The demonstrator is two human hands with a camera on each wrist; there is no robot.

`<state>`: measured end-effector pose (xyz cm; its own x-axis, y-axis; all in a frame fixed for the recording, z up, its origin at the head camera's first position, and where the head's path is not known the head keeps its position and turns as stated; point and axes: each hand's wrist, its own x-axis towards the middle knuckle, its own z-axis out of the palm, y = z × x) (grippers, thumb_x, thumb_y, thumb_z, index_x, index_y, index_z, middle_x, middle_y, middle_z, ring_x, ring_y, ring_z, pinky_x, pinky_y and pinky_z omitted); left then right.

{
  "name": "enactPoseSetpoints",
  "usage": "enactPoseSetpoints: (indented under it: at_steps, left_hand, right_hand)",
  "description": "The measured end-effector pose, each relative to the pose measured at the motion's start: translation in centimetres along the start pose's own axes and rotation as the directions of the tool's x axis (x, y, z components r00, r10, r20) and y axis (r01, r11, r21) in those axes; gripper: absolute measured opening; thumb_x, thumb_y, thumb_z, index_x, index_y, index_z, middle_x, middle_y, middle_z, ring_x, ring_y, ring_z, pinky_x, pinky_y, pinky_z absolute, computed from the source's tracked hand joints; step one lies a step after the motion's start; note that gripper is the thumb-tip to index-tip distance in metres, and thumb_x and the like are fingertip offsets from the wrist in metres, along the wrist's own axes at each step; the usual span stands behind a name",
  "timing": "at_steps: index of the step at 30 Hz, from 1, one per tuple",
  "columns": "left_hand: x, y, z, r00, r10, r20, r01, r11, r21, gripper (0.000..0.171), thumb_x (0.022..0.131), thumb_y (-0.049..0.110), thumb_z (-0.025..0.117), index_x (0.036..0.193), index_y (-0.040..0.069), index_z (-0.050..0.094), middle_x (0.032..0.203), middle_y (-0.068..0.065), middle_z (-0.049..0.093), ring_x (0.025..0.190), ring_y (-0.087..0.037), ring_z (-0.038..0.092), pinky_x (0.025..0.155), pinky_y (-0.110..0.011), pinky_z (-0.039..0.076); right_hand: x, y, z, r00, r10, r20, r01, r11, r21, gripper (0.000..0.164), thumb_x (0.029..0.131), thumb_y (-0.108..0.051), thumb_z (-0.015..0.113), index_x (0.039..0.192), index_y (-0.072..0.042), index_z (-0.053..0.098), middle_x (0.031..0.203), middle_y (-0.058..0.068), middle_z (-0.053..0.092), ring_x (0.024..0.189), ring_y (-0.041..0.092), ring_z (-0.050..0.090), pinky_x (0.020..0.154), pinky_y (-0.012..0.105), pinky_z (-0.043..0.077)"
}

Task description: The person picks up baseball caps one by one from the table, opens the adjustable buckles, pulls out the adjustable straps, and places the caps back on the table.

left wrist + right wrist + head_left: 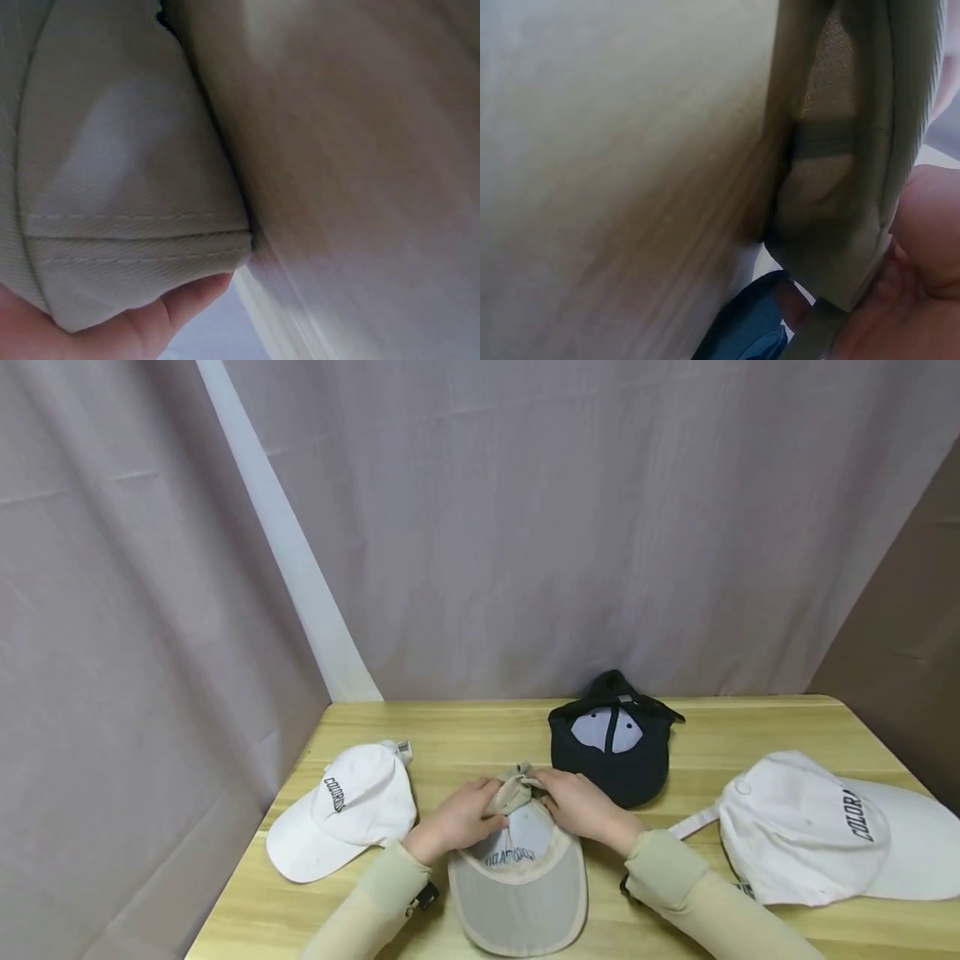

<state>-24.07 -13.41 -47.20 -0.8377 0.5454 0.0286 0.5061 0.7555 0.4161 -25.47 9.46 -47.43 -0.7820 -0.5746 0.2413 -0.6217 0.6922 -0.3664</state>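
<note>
Against grey drapes (525, 527), the pale wood-grained counter (465, 731) carried a beige cap (519, 893) at its near middle; the left hand (462, 817) and right hand (587, 808), both curled, gripped the cap's far end.

Left sleeve (352, 918) and right sleeve (735, 914) plain, pale beige. Left cuff (396, 877) and right cuff (666, 868) wide, greener tint. Black strap (427, 896) with shiny metallic bit by left cuff, dark band (628, 893) by right one
</note>
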Motion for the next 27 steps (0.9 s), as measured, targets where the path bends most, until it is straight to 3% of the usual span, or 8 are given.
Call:
enactPoseSetpoints:
  at_steps: [5,9,14,16,20,23,25,27]
  left_hand:
    - [0.2,0.2,-0.4,1.000,0.021,-0.023,-0.020,0.999,0.043,0.044,0.094,0.020,0.071,0.132,0.003,0.058,0.124,-0.014,0.063,0.107,-0.026,0.063,0.091,-0.039,0.053]
    - [0.4,0.9,-1.3,0.997,0.024,-0.072,-0.018,0.997,0.081,0.028,0.088,0.005,0.071,0.115,0.007,0.064,0.101,-0.006,0.068,0.083,-0.017,0.063,0.072,-0.032,0.054]
    - [-0.4,1.9,-3.6,0.977,0.016,-0.215,-0.014,1.000,0.011,0.040,0.081,-0.012,0.064,0.115,0.008,0.068,0.092,-0.006,0.069,0.070,-0.015,0.059,0.061,-0.027,0.049]
    - [-0.8,2.6,-4.9,0.948,0.033,-0.316,-0.030,0.999,0.014,0.041,0.083,-0.013,0.062,0.117,0.008,0.068,0.101,-0.008,0.072,0.079,-0.018,0.066,0.066,-0.029,0.053]
    - [-1.6,4.3,-7.5,0.859,0.100,-0.503,-0.064,0.994,0.088,0.041,0.083,-0.013,0.059,0.117,0.008,0.069,0.114,-0.009,0.072,0.100,-0.027,0.070,0.081,-0.038,0.057]
    - [-2.1,5.4,-9.0,0.799,0.137,-0.586,-0.112,0.991,0.078,0.046,0.079,-0.016,0.056,0.116,0.007,0.069,0.115,-0.009,0.071,0.105,-0.028,0.069,0.087,-0.040,0.056]
    - [-2.3,5.9,-9.6,0.773,0.141,-0.619,-0.133,0.989,0.059,0.047,0.078,-0.017,0.055,0.115,0.007,0.069,0.114,-0.009,0.071,0.106,-0.027,0.069,0.090,-0.039,0.055]
    - [-2.4,6.1,-9.9,0.760,0.136,-0.636,-0.143,0.989,0.040,0.048,0.077,-0.018,0.054,0.115,0.007,0.070,0.114,-0.008,0.071,0.105,-0.026,0.068,0.090,-0.039,0.055]
  right_hand:
    - [0.3,-0.1,-0.3,1.000,0.019,-0.004,-0.019,1.000,0.010,0.031,0.094,0.005,0.059,0.124,-0.001,0.064,0.118,0.015,0.069,0.104,0.033,0.068,0.085,0.048,0.055]
    - [0.5,-0.5,-1.4,0.998,0.057,-0.029,-0.056,0.998,0.042,0.028,0.095,0.004,0.058,0.120,-0.005,0.068,0.110,0.012,0.072,0.096,0.032,0.070,0.080,0.047,0.056]
    - [0.4,-1.9,-3.8,0.993,0.086,-0.085,-0.082,0.995,0.050,0.031,0.094,0.001,0.062,0.121,-0.010,0.070,0.110,0.009,0.072,0.083,0.020,0.067,0.073,0.042,0.054]
    - [0.4,-2.8,-5.3,0.989,0.076,-0.124,-0.070,0.996,0.056,0.032,0.094,0.000,0.063,0.123,-0.011,0.069,0.110,0.009,0.072,0.078,0.016,0.062,0.069,0.039,0.051]
    - [0.1,-4.8,-8.4,0.968,0.026,-0.250,-0.017,0.999,0.041,0.036,0.093,0.000,0.065,0.126,-0.012,0.069,0.113,0.008,0.072,0.071,0.014,0.055,0.065,0.035,0.047]
    - [-0.1,-6.0,-10.2,0.942,-0.010,-0.334,0.020,0.999,0.028,0.038,0.093,0.001,0.063,0.126,-0.014,0.069,0.115,0.007,0.071,0.062,0.011,0.048,0.058,0.031,0.043]
    - [-0.3,-6.5,-11.0,0.929,-0.025,-0.370,0.038,0.999,0.028,0.038,0.093,0.002,0.063,0.126,-0.015,0.069,0.116,0.006,0.071,0.058,0.009,0.045,0.055,0.029,0.040]
    - [-0.3,-6.8,-11.3,0.921,-0.030,-0.389,0.046,0.998,0.033,0.038,0.093,0.002,0.063,0.126,-0.015,0.069,0.116,0.006,0.071,0.055,0.008,0.040,0.052,0.028,0.038]
